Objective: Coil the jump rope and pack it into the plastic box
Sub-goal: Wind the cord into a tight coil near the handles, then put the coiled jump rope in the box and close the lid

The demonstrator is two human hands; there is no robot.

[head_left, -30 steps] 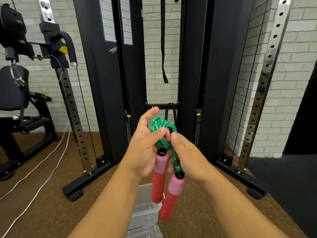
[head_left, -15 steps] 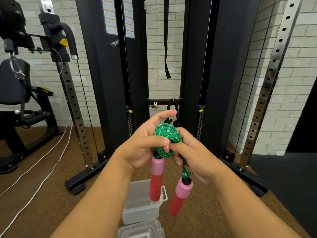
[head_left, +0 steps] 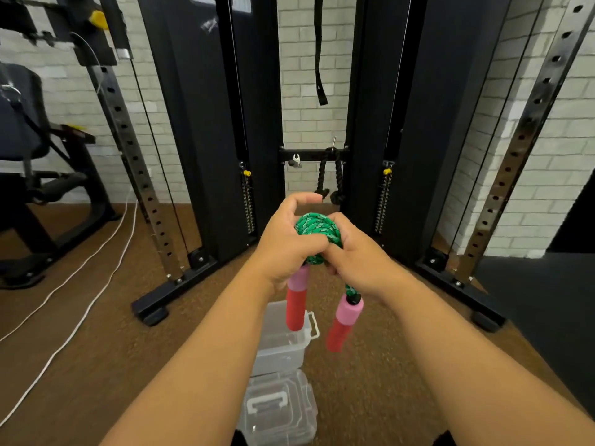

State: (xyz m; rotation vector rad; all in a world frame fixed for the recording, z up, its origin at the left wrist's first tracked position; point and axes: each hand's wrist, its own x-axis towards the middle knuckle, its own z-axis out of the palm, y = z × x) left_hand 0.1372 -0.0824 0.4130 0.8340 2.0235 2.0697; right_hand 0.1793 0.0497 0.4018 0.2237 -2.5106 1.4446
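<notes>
The jump rope [head_left: 317, 228] is a green braided cord wound into a tight bundle, held up in front of me at chest height. My left hand [head_left: 286, 246] grips the bundle from the left, index finger raised over it. My right hand [head_left: 357, 259] pinches the cord from the right. Two pink-and-red foam handles hang below: one [head_left: 295, 305] under my left hand, the other [head_left: 343, 323] lower, under my right. On the floor beneath stands the open clear plastic box [head_left: 283, 346], with its lid [head_left: 278, 410] lying just in front of it.
A black cable machine [head_left: 209, 130] with steel uprights stands ahead against a white brick wall. A black rope attachment [head_left: 330, 175] hangs in its middle. A bench machine [head_left: 29, 149] sits at left. White cables [head_left: 80, 304] cross the brown floor. A dark mat [head_left: 547, 317] lies at right.
The view has tilted downward, so the box and its lid show more fully. The right-hand handle has dropped lower and apart from the other. Both hands stay on the green bundle.
</notes>
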